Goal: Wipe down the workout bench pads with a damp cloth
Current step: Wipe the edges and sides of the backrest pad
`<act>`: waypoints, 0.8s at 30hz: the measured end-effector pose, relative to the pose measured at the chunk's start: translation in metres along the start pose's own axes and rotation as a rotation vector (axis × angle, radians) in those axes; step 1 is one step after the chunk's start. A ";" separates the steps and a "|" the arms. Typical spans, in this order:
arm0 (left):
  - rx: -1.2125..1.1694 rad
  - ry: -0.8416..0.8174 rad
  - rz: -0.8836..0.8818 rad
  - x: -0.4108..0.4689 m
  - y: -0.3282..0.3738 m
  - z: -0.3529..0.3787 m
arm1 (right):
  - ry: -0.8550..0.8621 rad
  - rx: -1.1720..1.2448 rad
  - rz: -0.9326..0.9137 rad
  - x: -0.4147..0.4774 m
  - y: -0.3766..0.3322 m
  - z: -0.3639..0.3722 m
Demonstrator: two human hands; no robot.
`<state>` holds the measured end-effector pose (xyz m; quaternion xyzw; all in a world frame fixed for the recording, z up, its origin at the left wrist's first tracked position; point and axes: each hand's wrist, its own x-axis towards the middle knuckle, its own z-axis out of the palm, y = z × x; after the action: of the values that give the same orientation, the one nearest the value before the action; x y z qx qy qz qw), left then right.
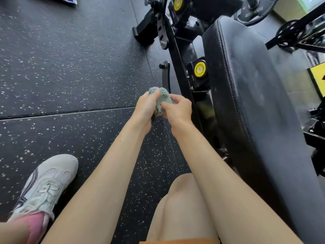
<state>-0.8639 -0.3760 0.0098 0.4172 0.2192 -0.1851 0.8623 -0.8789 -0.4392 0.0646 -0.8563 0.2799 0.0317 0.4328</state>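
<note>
The cloth [161, 101], pale green and bunched, sits between both hands above the floor [61, 67], just left of the bench pad [249, 95]. The left hand [146, 107] grips it with curled fingers; the right hand [177, 110] pinches its near side. The black pad runs along the right, on a frame [182, 71] with yellow caps. A shoe [45, 187] rests lower left.

I can read no text: raised lettering on the weight plate [253, 10] beyond the bench pad [255, 85] and print on the yellow sticker [200, 69] left of it are illegible.
</note>
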 end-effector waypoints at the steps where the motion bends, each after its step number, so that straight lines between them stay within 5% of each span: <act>1: -0.006 -0.006 -0.009 0.000 -0.001 -0.002 | 0.009 0.042 0.016 0.001 0.002 0.001; 15: 0.276 -0.096 0.155 0.000 0.014 -0.021 | -0.030 0.167 0.089 0.007 0.015 -0.010; 24: 0.175 -0.085 0.172 0.001 0.010 -0.017 | -0.212 0.045 -0.007 0.004 0.021 -0.020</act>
<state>-0.8618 -0.3571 0.0062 0.4999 0.1287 -0.1467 0.8438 -0.8901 -0.4654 0.0608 -0.8392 0.2301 0.1144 0.4793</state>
